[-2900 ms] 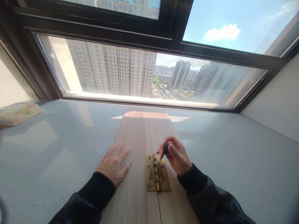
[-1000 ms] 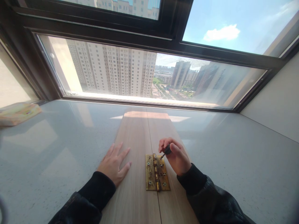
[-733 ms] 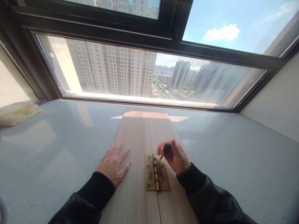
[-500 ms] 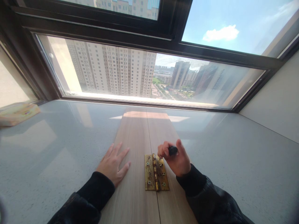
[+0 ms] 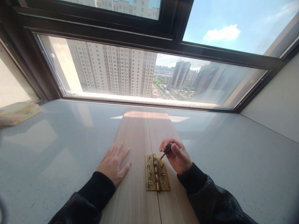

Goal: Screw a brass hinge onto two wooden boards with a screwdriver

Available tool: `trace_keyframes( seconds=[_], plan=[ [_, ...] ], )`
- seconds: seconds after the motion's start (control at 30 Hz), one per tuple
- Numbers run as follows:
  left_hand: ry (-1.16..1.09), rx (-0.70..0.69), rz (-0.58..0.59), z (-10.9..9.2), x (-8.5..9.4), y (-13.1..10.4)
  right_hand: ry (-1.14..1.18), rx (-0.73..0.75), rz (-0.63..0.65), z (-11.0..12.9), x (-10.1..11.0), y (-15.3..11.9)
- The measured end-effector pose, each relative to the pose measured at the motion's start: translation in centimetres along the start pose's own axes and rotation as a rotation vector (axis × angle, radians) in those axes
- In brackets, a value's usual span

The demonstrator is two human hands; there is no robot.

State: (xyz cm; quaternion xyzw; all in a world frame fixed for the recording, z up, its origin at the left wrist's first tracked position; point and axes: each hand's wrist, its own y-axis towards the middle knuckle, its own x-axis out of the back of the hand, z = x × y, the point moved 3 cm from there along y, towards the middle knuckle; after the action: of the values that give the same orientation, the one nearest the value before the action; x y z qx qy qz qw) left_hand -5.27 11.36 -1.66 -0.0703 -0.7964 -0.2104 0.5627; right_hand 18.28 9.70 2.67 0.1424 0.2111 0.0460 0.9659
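A brass hinge (image 5: 157, 172) lies opened flat across the seam between two pale wooden boards (image 5: 134, 140), with several screws in its leaves. My right hand (image 5: 178, 155) is closed around the black handle of a small screwdriver (image 5: 167, 149). The screwdriver's tip points down at the upper hole of the hinge's right leaf; whether it touches a screw there is too small to tell. Spread flat, my left hand (image 5: 115, 165) rests on the left board, to the left of the hinge, and holds nothing.
The boards lie on a speckled white sill (image 5: 70, 149). Beyond it runs a dark window frame (image 5: 140, 104), with buildings outside. At the far left sits a yellowish box-like object (image 5: 20, 113). A white wall (image 5: 275, 102) borders the right side.
My right hand has turned and tilted the screwdriver, so its shaft now shows, pointing down-left to the hinge. My left hand has stayed in place.
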Motion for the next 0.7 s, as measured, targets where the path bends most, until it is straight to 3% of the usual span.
trace_keyframes(
  seconds=[0.33,0.57,0.7],
  plan=[
    [0.007,-0.012,-0.006,0.1,-0.1,0.0,0.082,-0.132,0.026,-0.4,-1.3,-0.1],
    [0.015,-0.012,-0.005,0.0,0.0,0.0,0.139,-0.129,0.079,-0.2,-1.5,-0.5],
    [0.008,-0.010,0.001,0.0,0.1,0.0,0.047,-0.081,0.049,-0.2,-1.2,-0.5]
  ],
)
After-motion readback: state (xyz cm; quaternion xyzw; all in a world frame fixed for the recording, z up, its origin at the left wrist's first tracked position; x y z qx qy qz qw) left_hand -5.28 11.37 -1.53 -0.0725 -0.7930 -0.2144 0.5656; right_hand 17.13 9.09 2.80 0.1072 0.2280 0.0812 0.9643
